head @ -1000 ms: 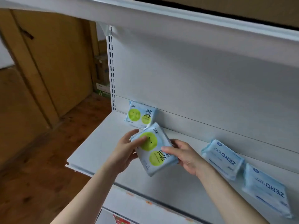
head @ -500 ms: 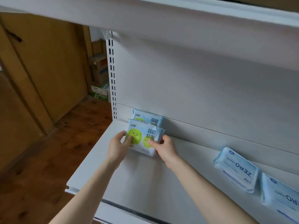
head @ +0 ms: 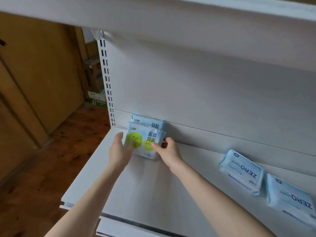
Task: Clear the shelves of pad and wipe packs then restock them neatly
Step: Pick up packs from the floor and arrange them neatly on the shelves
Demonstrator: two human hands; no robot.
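Left hand (head: 119, 152) and right hand (head: 168, 151) grip the pack (head: 144, 141) by its sides, upright, just ahead of the rear pack (head: 150, 121); I'd nudge it straight back.

You have carried the green-dot pack (head: 143, 142) back from mid-shelf, where a second ago you held it tilted in the air with its print running sideways. It now stands upright with its print level, right in front of the matching rear pack (head: 151, 121) at the back left corner of the shelf (head: 136, 185), covering most of it. Your left hand (head: 119, 151) and right hand (head: 168, 151) have reached further in with it and now grip its left and right edges, thumbs on its face.
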